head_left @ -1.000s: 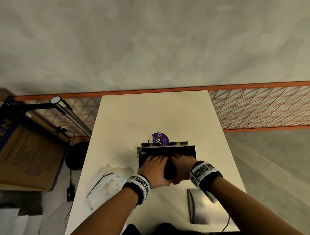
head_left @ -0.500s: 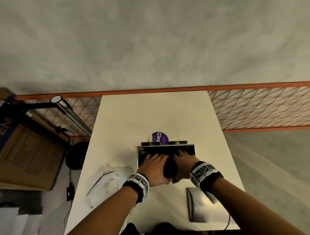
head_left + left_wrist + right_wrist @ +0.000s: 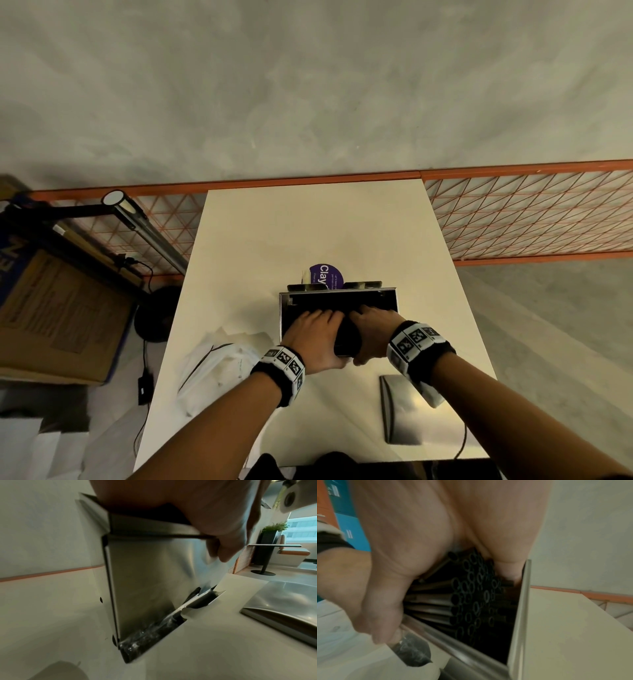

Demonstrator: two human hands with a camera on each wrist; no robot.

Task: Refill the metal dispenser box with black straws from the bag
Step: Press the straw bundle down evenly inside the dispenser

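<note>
The open metal dispenser box (image 3: 337, 292) stands mid-table. A thick bundle of black straws (image 3: 347, 337) lies across its open top, partly down inside. My left hand (image 3: 313, 337) grips the bundle's left side and my right hand (image 3: 375, 330) its right side, fingers over the top and thumbs at the near side. The right wrist view shows the straws' open ends (image 3: 471, 595) between thumb and fingers, just inside the box rim (image 3: 520, 608). From the left wrist I see the box's steel side (image 3: 145, 581) and straws in its bottom tray (image 3: 154, 632).
The box's metal lid (image 3: 407, 411) lies flat on the table near the front right edge. A crumpled clear plastic bag (image 3: 219, 370) lies at the left edge. A purple round label (image 3: 325, 274) shows behind the box. An orange mesh rail (image 3: 531, 216) runs behind the table.
Both hands have pushed the straw bundle slightly forward and down into the open box. Box, lid and bag have not moved.
</note>
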